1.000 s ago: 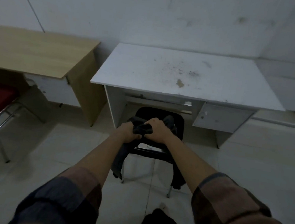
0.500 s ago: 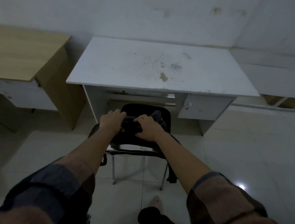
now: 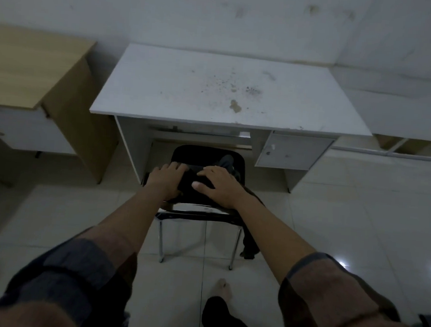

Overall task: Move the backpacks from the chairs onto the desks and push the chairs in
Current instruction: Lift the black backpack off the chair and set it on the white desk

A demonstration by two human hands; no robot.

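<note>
A dark backpack (image 3: 194,190) lies on the seat of a black chair (image 3: 204,154) with metal legs, which stands at the knee gap of a white desk (image 3: 179,88). My left hand (image 3: 165,181) holds the backpack's left side, fingers curled over its top. My right hand (image 3: 220,187) lies over its right side, thumb pressed against the fabric. A strap (image 3: 250,243) hangs off the chair's right edge toward the floor. The chair's front sits just under the desk edge; its back legs stand out on the tiles.
A wooden desk (image 3: 28,66) stands to the left, close beside the white one. The white desk has a stained top and a small cabinet door (image 3: 292,152) on the right. Another low surface (image 3: 406,111) runs along the right wall. My bare foot (image 3: 222,289) is behind the chair.
My hands were bunched together on the backpack's top; they have spread apart to either side of it. The view has swung right, and the red chair at the left is out of sight.
</note>
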